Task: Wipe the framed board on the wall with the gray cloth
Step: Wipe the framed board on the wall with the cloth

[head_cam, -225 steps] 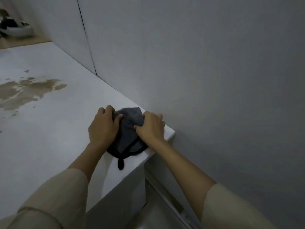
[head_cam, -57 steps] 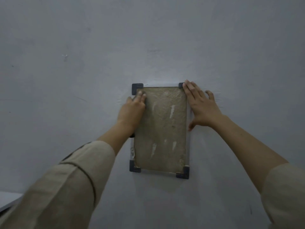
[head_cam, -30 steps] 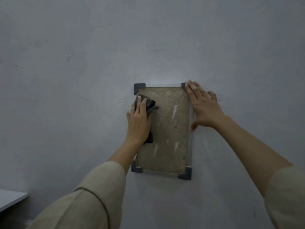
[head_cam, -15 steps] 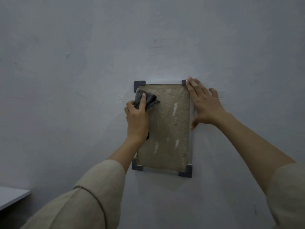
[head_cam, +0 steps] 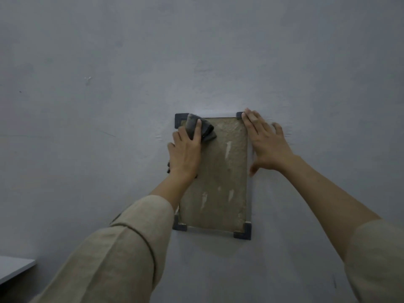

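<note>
Head view: left hand presses crumpled gray cloth onto top-left corner of tan, dark-cornered framed board on wall, right hand spread flat bracing its right edge; wiping just started, next stroke likely down/across.

Your left hand presses the bunched gray cloth against the upper left corner of the rectangular tan framed board on the pale wall. Your right hand lies flat along the board's upper right edge.
</note>
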